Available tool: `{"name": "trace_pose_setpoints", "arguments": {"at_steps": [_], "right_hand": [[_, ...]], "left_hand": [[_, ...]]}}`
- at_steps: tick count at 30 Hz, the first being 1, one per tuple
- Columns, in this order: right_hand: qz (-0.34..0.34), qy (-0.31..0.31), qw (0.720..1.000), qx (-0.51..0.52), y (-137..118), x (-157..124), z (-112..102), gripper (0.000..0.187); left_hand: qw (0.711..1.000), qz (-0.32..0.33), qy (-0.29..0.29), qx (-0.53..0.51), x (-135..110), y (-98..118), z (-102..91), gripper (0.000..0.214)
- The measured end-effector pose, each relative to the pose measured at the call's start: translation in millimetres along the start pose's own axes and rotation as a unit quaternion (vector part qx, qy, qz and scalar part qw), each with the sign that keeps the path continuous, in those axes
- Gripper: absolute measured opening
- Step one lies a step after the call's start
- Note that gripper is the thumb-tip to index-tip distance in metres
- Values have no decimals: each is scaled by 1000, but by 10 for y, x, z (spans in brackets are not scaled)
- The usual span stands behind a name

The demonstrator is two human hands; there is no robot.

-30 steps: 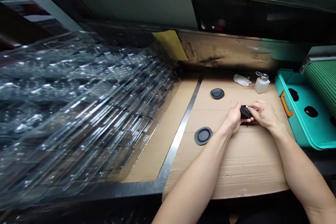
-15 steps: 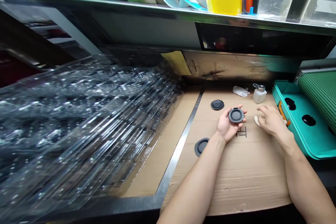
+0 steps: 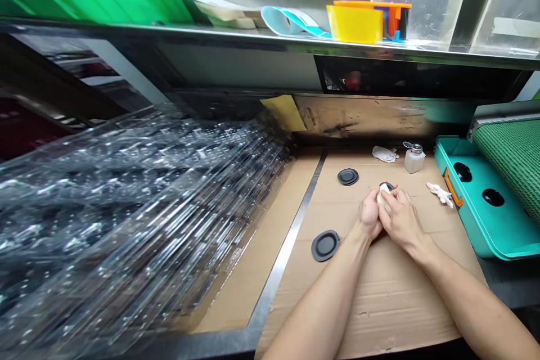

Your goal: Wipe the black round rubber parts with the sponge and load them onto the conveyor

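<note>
Two bare forearms [image 3: 333, 292] cross a sheet of brown cardboard [image 3: 375, 315], creased near its front edge, on a grey metal bench [image 3: 228, 340]. A bare metal strip [image 3: 291, 230] divides it from more cardboard on the left, where clear plastic trays [image 3: 147, 208] lean in a tall, shiny stack.

A black disc [image 3: 325, 245] lies flat beside the left forearm. Just beyond, the left hand [image 3: 369, 214] is curled round a black cap [image 3: 388, 185], held above the cardboard, and the right hand [image 3: 400, 219] pinches a white cloth [image 3: 383, 197] against it; the fingers hide most of the cap, so the cloth seems to cover its face.

To the right, a crumpled white rag [image 3: 441, 194] lies by a teal bin [image 3: 475, 230] holding black pieces [image 3: 493, 197], with a green belt [image 3: 510, 146] above. Farther back are another dark disc [image 3: 348, 176], a small bottle [image 3: 414, 160] and crumpled tissue [image 3: 385, 154]. Behind them runs a stained metal panel [image 3: 363, 118], below a shelf [image 3: 270, 42] carrying a yellow box [image 3: 356, 23].
</note>
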State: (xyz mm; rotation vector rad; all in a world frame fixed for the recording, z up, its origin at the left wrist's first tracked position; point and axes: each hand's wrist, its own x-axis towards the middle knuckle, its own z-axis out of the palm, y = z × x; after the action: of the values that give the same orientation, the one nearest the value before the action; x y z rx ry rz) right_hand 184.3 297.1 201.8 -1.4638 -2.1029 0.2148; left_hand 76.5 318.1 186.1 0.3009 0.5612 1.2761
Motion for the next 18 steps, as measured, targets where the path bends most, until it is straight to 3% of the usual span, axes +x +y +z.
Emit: {"name": "trace_pose_setpoints", "arguments": {"at_steps": [5,10,14,18], "right_hand": [[30,-25,992,-119,31,-5,-70,31],[-15,-10,995,-95,32,-1,-58,30],[47,-53,986,-151,169,51,-34,29],[77,-30,985,-152,384,96,-67,27]], "left_hand": [[999,42,14,-5,17,9,-44,20],[999,37,14,8,47,14,-21,23],[998,25,42,27,33,117,-52,27],[1000,-17,21,-9,3,255,-89,28]]}}
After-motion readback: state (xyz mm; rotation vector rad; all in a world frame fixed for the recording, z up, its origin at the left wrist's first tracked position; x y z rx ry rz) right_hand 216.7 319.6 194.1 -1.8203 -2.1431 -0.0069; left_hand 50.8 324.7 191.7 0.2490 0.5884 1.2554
